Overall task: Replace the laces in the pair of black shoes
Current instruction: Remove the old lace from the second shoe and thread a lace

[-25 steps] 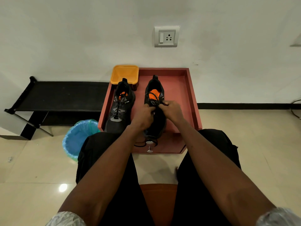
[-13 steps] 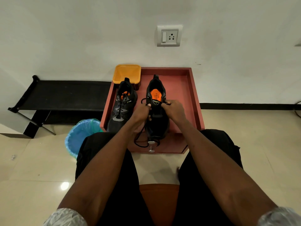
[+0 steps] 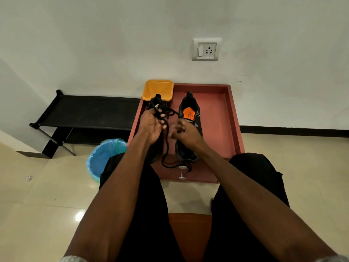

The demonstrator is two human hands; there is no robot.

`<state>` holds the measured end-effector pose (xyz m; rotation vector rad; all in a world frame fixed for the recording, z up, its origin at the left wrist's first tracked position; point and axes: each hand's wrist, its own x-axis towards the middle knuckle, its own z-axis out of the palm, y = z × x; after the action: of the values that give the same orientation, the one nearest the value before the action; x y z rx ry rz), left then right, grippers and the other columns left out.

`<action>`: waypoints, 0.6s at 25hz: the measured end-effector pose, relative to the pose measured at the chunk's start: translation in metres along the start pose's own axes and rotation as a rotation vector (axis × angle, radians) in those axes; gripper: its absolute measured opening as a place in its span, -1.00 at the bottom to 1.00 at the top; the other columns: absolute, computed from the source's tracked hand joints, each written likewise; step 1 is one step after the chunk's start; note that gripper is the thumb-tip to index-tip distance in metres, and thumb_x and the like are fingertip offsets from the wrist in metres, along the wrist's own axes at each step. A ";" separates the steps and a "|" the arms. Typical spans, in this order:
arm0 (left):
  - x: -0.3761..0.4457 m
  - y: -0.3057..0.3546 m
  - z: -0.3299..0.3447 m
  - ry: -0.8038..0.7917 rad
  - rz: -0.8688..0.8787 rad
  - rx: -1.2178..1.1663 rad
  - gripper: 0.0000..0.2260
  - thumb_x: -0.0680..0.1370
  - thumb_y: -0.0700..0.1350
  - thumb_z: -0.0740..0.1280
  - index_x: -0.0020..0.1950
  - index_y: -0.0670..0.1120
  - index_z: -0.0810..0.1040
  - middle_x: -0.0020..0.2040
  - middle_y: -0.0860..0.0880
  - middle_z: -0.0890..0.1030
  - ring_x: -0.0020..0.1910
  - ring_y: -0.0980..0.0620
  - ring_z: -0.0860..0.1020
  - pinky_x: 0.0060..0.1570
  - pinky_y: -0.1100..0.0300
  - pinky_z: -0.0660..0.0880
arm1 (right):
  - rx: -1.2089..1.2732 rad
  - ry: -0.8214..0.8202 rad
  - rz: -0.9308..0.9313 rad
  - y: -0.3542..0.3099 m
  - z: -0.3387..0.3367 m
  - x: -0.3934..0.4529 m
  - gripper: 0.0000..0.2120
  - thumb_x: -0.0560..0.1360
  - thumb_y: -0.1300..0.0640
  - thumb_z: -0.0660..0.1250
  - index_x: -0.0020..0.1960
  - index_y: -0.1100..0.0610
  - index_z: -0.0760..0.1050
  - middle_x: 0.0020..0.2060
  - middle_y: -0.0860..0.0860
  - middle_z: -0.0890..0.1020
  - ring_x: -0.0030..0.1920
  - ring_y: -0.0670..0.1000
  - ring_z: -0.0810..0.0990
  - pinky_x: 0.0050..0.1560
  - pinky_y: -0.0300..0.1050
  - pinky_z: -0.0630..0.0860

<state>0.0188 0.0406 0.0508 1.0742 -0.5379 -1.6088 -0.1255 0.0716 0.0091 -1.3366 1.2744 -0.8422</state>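
Two black shoes stand in a red tray (image 3: 233,118) on the floor. The right shoe (image 3: 189,112) shows its orange insole and has no lace across its upper eyelets. Most of the left shoe (image 3: 155,100) is hidden behind my left hand (image 3: 151,125), which is raised above it and grips a bunched black lace (image 3: 166,146) that hangs down to the tray's front. My right hand (image 3: 186,131) hovers over the right shoe, blurred, with its fingers loosely curled near the lace.
An orange tub (image 3: 158,89) sits at the tray's back left corner. A small metal knob (image 3: 182,172) lies at the tray's front. A blue-lined bin (image 3: 103,156) stands left of my knee, a black rack (image 3: 85,110) behind it. A wall socket (image 3: 206,49) is above.
The lace has come out of the right shoe. My left hand has lifted up and to the left with the lace bunched in it. My right hand has let go of the shoe's eyelets.
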 end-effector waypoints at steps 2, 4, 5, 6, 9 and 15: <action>0.001 0.008 -0.006 0.004 0.022 -0.101 -0.73 0.65 -0.10 0.14 -0.25 -0.03 0.40 -0.42 0.02 0.35 -0.50 0.10 0.28 -0.52 0.23 0.25 | 0.226 -0.314 0.097 -0.002 0.013 -0.006 -0.58 0.46 0.40 0.43 0.28 0.24 0.44 0.06 0.15 0.64 0.11 0.08 0.63 0.21 -0.04 0.56; 0.002 0.015 -0.013 0.108 0.078 -0.174 -0.72 0.66 -0.10 0.16 -0.26 -0.04 0.41 -0.43 0.01 0.42 -0.48 0.07 0.41 -0.43 0.20 0.43 | 0.169 -0.442 0.168 0.002 0.008 -0.006 -0.65 0.47 0.35 0.42 0.24 0.27 0.52 0.01 0.20 0.68 0.06 0.12 0.66 0.22 0.02 0.54; 0.002 0.019 -0.017 0.173 0.114 -0.216 -0.71 0.65 -0.14 0.14 -0.27 -0.06 0.41 -0.43 -0.02 0.46 -0.45 0.04 0.48 -0.37 0.16 0.51 | 0.082 -0.434 0.179 -0.001 -0.001 -0.006 -0.76 0.48 0.31 0.42 0.14 0.24 0.59 -0.06 0.16 0.69 -0.01 0.08 0.67 0.16 0.00 0.54; 0.001 0.024 -0.021 0.227 0.148 -0.270 -0.70 0.65 -0.19 0.11 -0.28 -0.07 0.41 -0.42 -0.05 0.50 -0.43 0.01 0.52 -0.34 0.14 0.56 | -0.019 -0.388 0.180 -0.005 -0.011 -0.005 -0.86 0.50 0.28 0.41 0.05 0.21 0.62 -0.10 0.12 0.70 -0.07 0.04 0.66 0.10 -0.05 0.54; -0.002 0.036 -0.033 0.424 0.189 -0.202 -0.67 0.67 -0.22 0.07 -0.28 -0.09 0.40 -0.48 -0.02 0.47 -0.53 0.08 0.42 -0.56 0.26 0.38 | -0.280 -0.176 0.199 -0.017 -0.046 -0.004 -0.95 0.50 0.21 0.42 -0.07 0.20 0.61 -0.11 0.09 0.65 -0.10 0.00 0.58 -0.06 -0.14 0.49; -0.006 0.022 -0.035 0.197 0.075 0.866 -0.87 0.63 -0.23 0.22 0.06 -0.10 0.55 -0.17 -0.07 0.56 -0.48 0.14 0.42 -0.57 0.31 0.33 | -0.031 0.096 0.212 -0.017 -0.071 -0.004 -0.91 0.49 0.23 0.44 -0.15 0.21 0.54 -0.37 0.05 0.55 -0.40 -0.05 0.45 -0.43 -0.24 0.35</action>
<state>0.0605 0.0452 0.0528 1.7903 -1.1765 -1.1774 -0.1903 0.0585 0.0405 -1.1715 1.4810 -0.7477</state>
